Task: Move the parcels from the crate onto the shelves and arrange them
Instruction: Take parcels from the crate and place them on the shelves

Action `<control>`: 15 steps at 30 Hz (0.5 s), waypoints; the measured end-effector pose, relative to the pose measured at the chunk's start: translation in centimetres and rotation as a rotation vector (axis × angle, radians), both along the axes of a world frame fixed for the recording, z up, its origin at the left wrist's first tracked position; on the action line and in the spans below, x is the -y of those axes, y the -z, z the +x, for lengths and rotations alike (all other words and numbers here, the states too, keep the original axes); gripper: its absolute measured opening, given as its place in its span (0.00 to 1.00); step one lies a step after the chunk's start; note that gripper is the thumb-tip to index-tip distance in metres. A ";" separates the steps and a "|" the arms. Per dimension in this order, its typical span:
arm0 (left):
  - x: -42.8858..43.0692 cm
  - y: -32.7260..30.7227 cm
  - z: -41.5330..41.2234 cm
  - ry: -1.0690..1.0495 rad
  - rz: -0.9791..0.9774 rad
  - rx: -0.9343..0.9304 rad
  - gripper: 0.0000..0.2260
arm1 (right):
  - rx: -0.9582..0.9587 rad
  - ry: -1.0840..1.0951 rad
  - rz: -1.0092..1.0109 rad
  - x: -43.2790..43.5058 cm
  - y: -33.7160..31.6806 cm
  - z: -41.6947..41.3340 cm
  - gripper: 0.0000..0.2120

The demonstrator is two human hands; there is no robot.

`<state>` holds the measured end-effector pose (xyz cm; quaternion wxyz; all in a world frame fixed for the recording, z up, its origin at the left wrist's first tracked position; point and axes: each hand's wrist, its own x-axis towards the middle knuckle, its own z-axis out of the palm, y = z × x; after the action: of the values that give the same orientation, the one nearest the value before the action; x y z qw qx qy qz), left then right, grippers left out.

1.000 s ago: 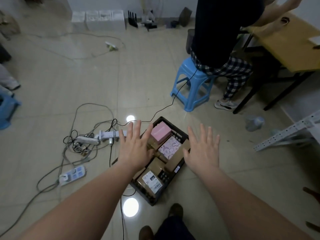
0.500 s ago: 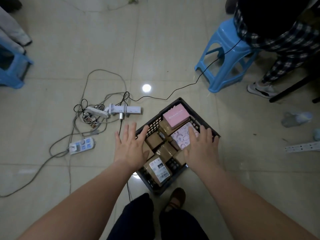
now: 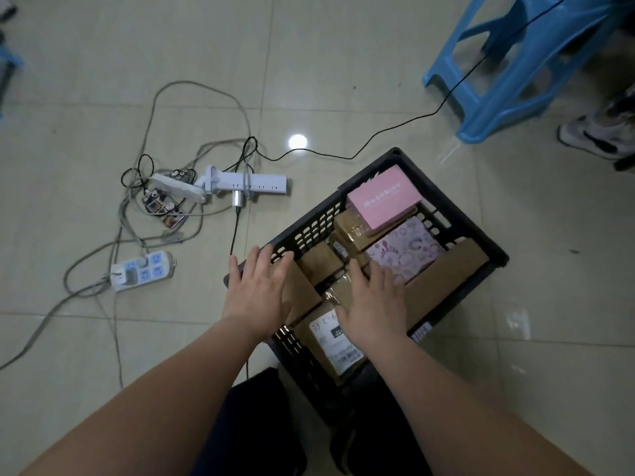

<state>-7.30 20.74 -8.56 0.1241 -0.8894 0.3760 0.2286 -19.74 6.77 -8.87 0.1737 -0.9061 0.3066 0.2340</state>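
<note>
Both hands open, holding nothing. Left hand [image 3: 257, 290]: fingers straight and spread, palm down over the near-left rim of the crate [image 3: 311, 231] and the edge of a plain brown carton [image 3: 318, 261]; can't tell if it's touching. Right hand [image 3: 372, 304]: fingers straight, close together, palm down over a tape-wrapped brown parcel [image 3: 338, 288] mid-crate; contact unclear too. The crate is dark perforated plastic, sits on the tiled floor [image 3: 343, 63] at an angle, right in front of the wearer's dark trouser legs [image 3: 254, 424]. All parcels are inside it. Near end: labelled parcel [image 3: 335, 341] with a white shipping label facing up, partly under the right wrist. Right side: long cardboard parcel [image 3: 453, 273] lying along the wall. Far end: pink box [image 3: 383, 197] stacked on a taped brown carton [image 3: 350, 230], with a pink patterned parcel [image 3: 405, 250] just beside it, between the pink box and the right hand's fingertips. Left of the crate: white-and-blue power strip [image 3: 142, 271], long white power strip [image 3: 251, 183], grey cables [image 3: 137, 235] tangled around both. Black cable [image 3: 378, 132] runs from the strips past the crate's far corner up to a blue plastic stool [image 3: 515, 63] at top right. White sneaker [image 3: 594, 135] beside the stool, at the frame edge.
</note>
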 end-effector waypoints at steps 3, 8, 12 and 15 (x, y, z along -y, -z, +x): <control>-0.5 5.2 1.8 0.062 -0.022 0.056 0.36 | -0.002 -0.027 0.047 -1.3 5.4 2.4 0.39; -2.0 12.7 4.2 0.108 -0.108 0.086 0.32 | 0.003 -0.041 0.104 -4.0 14.2 6.2 0.42; -3.4 16.4 5.4 0.136 -0.185 0.093 0.30 | -0.040 -0.055 0.148 -6.5 19.0 8.2 0.48; -4.1 17.8 6.0 0.158 -0.280 0.095 0.30 | -0.076 -0.069 0.145 -7.9 21.0 8.8 0.56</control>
<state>-1.33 24.82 -26.39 0.0341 -0.8754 0.4667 0.1214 -10.93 14.64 -29.91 0.2190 -0.8916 0.2639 0.2956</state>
